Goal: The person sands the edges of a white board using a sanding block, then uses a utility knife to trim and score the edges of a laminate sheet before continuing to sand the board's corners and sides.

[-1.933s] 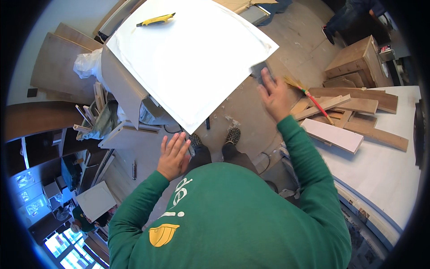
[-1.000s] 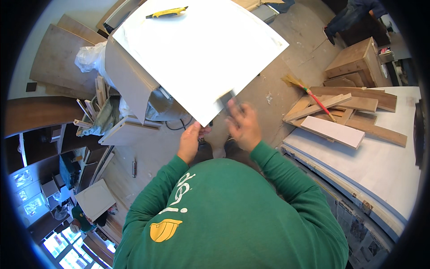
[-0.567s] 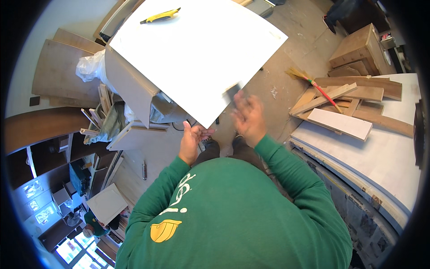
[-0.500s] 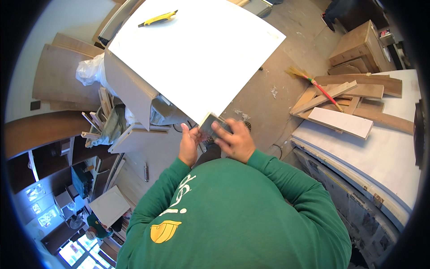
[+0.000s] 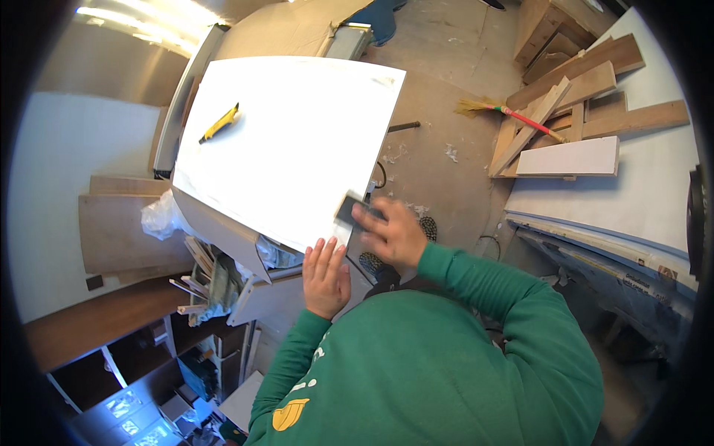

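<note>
My right hand (image 5: 396, 232) grips a dark rectangular sanding block (image 5: 347, 209) with a pale edge, blurred by motion. The block meets the near right edge of a bright white panel (image 5: 282, 156). My left hand (image 5: 326, 281) lies with its fingers stretched out over the panel's near corner, holding nothing. Toward the left side of the panel rests a yellow utility knife (image 5: 220, 123). Glare washes out most of the white surface.
Right, a broom (image 5: 532, 123) and wooden boards (image 5: 573, 111) lie across a white-topped stack (image 5: 573, 195). Left of the panel are a plastic bag (image 5: 160, 217), cardboard (image 5: 223, 227) and wood offcuts (image 5: 199, 260). Scraps litter the floor (image 5: 439, 126).
The view has turned, so the panel sits lower. My left hand has left the sanding block and now lies on the panel's corner; my right hand has brought the block to the edge.
</note>
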Demonstrator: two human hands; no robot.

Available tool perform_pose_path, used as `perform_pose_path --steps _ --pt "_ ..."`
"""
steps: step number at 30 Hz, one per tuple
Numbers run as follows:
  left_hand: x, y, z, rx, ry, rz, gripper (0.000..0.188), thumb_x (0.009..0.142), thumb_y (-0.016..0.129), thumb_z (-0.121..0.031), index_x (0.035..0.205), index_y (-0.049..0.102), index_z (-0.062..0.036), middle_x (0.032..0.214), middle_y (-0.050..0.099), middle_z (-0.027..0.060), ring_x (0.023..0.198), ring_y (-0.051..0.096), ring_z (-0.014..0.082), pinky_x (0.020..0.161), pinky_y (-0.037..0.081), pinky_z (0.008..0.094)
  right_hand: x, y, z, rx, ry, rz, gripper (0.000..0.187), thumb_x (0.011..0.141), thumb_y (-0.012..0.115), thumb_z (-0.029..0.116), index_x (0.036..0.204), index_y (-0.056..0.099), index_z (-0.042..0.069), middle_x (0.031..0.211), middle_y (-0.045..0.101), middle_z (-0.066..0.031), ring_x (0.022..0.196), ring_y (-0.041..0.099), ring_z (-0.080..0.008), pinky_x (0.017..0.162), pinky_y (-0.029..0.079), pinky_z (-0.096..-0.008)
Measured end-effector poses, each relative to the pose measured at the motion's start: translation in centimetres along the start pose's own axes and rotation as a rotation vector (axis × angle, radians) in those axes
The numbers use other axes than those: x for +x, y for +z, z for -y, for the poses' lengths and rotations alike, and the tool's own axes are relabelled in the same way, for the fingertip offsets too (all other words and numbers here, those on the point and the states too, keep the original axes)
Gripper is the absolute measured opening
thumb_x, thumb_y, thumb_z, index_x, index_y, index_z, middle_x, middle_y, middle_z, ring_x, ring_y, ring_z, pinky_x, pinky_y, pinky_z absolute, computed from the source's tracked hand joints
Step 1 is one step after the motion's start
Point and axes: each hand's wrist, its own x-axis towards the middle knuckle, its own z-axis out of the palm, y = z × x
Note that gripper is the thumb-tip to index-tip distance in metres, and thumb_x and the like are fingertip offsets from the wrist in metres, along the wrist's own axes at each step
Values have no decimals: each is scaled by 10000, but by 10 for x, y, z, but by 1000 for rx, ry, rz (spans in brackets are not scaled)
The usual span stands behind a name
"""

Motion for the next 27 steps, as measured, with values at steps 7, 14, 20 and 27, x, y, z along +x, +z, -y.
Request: perform_pose_path --steps 7,14,20,27 --pt "26 14 -11 20 41 311 635 939 582 -81 1545 400 -32 1632 350 191 1534 297 347 1252 176 531 104 -50 -144 -57 191 -350 626 932 712 290 1520 502 329 1308 559 -194 1131 571 -399 999 482 -482" --pt "57 25 -11 221 73 378 718 948 547 -143 1590 269 16 1669 249 213 1568 202 342 1265 89 527 154 -119 -241 -77 722 -277 599 956 609 491 1516 501 307 1252 582 -231 1169 591 -403 1038 471 -455" --pt "160 61 -10 331 166 280 730 916 484 -137 1601 268 -7 1687 225 183 1578 183 300 1269 79 527 -109 -42 -253 313 934 -293 601 971 675 301 1525 486 163 1322 598 -263 1229 597 -355 1047 452 -374" --pt "328 117 -6 443 261 178 757 938 499 -177 1612 207 4 1703 182 164 1584 158 284 1263 62 538 -403 -56 -151 182 1666 -39 609 1012 633 294 1557 435 106 1449 579 -212 1327 556 -307 1091 420 -355"
